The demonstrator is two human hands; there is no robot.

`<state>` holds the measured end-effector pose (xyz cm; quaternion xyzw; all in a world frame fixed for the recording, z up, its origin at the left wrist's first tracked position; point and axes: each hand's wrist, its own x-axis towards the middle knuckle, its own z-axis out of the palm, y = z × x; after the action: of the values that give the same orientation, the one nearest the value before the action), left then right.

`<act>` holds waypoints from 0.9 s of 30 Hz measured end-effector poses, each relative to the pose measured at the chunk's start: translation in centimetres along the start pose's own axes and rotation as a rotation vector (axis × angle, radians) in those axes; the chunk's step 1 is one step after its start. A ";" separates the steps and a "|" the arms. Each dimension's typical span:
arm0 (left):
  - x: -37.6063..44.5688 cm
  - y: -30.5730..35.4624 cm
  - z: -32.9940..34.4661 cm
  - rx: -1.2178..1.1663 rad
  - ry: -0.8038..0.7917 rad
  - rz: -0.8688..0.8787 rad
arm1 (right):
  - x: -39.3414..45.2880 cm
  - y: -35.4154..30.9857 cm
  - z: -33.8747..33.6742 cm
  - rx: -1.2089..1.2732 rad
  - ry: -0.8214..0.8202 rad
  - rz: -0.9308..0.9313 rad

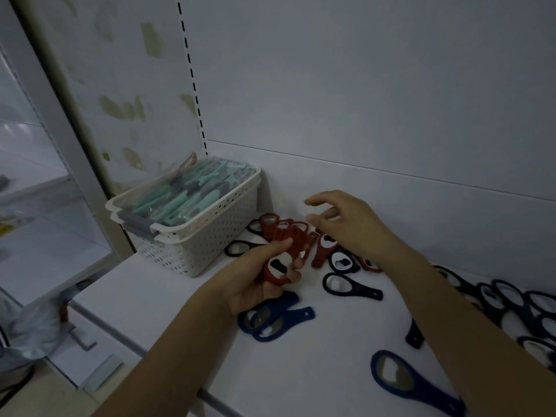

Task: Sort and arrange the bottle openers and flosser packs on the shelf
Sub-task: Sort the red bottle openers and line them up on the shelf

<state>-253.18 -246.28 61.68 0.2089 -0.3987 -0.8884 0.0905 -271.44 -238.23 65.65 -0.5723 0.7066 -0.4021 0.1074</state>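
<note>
A bundle of red bottle openers (pixel 284 251) is being gripped in the left hand (pixel 258 278), the thumb lying across the top of the stack and the fingers curled round its ring ends. Just beyond that grip, toward the back panel, more red openers (pixel 285 228) are lying fanned on the white shelf (pixel 331 341), and one loose red opener (pixel 323 249) is lying just to the right of the held bundle. The right hand (pixel 346 224) is being held above these, fingers spread and relaxed, nothing being gripped. Beneath the left hand, two blue openers (pixel 276 316) are lying overlapped on the shelf. Between the two forearms, a black opener (pixel 350 285) is lying flat, with another (pixel 343 261) just behind it. Nearer the front edge, right of the left forearm, a large blue opener (pixel 412 383) is lying alone. Further right, past the right forearm, a cluster of dark openers (pixel 517 302) is lying overlapped. To the left of the grip, flosser packs (pixel 180 191) are being held in stacked white perforated baskets (pixel 207 236), set against the shelf's back corner.
</note>
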 end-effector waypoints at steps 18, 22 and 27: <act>1.1 0.1 -0.3 -0.024 0.215 0.300 | -0.6 4.5 1.9 -0.475 -0.304 0.072; 1.1 0.1 -0.4 -0.022 0.234 0.287 | 0.5 3.5 0.6 -0.529 -0.112 0.094; 0.7 0.2 -0.2 -0.041 0.179 0.208 | -0.2 -0.8 -2.7 0.014 0.076 0.074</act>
<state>-253.68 -246.80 61.54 0.2428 -0.3904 -0.8600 0.2216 -272.46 -236.88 67.88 -0.5293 0.7280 -0.4243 0.0992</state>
